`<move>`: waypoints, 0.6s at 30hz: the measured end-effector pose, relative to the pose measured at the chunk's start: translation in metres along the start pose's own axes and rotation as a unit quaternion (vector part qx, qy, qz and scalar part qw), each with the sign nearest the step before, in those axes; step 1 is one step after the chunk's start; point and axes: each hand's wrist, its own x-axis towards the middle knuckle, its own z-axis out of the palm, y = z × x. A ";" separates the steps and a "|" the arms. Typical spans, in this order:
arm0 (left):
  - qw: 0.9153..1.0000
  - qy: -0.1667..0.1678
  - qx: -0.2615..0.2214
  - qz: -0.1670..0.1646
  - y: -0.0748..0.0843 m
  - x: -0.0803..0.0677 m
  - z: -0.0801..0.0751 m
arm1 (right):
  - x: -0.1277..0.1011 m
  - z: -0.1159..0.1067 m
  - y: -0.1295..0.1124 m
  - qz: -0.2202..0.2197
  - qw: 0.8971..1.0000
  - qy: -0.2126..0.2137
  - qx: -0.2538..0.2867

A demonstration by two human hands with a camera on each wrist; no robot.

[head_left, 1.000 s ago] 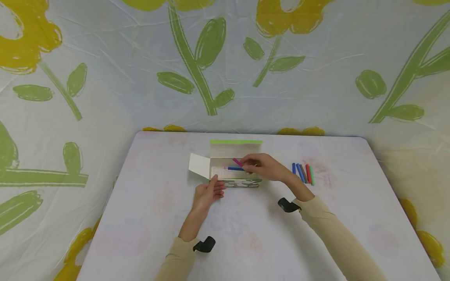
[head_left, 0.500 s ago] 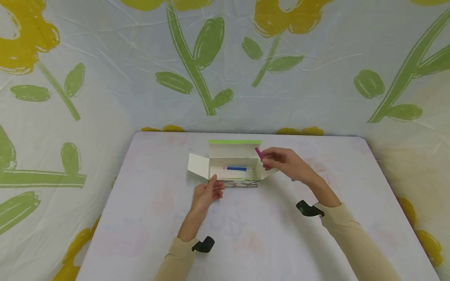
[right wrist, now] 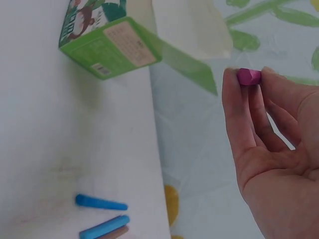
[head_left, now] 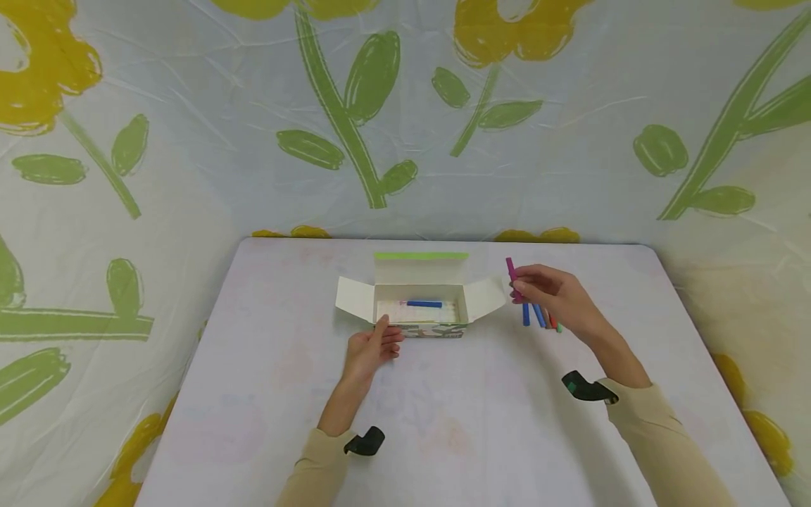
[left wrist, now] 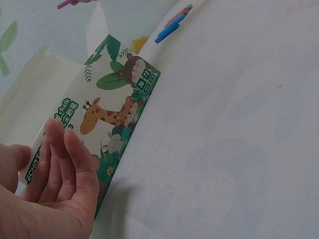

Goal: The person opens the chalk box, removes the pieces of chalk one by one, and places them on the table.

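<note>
The open box (head_left: 421, 310) stands in the middle of the table (head_left: 266, 394), and I describe all places from it. At the box's front left corner is the left hand (head_left: 372, 348). Its fingers (left wrist: 75, 164) are straight and close together, and they lie flat against the printed front wall of the box (left wrist: 117, 117); the thumb is near the top edge. The hand holds nothing.

Inside the box lies a blue crayon (head_left: 424, 304), near the back wall, parallel to the long side. The lid with the green edge stands up behind, and both side flaps are folded outward.

To the right of the box, a little beyond the right flap, is the right hand (head_left: 550, 296). Its thumb and fingertips (right wrist: 234, 99) are closed on a magenta crayon (head_left: 510, 270), which is above the table and points almost upright. In the right wrist view only the end of this crayon (right wrist: 248, 76) shows between the fingertips.

Under this hand, still to the right of the box, loose crayons (head_left: 538, 315) lie side by side on the table: blue ones, a red one and a green one, partly hidden by the hand.
</note>
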 end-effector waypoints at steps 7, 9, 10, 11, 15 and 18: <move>1.000 0.002 -0.001 0.002 0.000 0.000 -0.002 | -0.014 -0.006 0.023 0.041 0.998 0.036 0.003; 1.000 0.004 -0.001 0.002 0.000 0.000 -0.002 | -0.017 -0.005 0.031 0.058 0.997 0.046 -0.011; 1.000 0.004 -0.001 0.001 0.000 0.000 -0.002 | -0.018 -0.005 0.035 0.065 0.997 0.049 -0.014; 1.000 0.005 0.000 0.000 0.000 0.000 -0.002 | -0.019 -0.004 0.039 0.070 0.996 0.052 -0.013; 1.000 0.006 0.004 -0.003 0.001 0.001 -0.001 | -0.022 0.002 0.057 0.076 0.995 0.060 0.021; 1.000 0.004 0.007 -0.004 0.001 0.002 0.000 | -0.024 0.009 0.067 0.078 0.993 0.063 0.065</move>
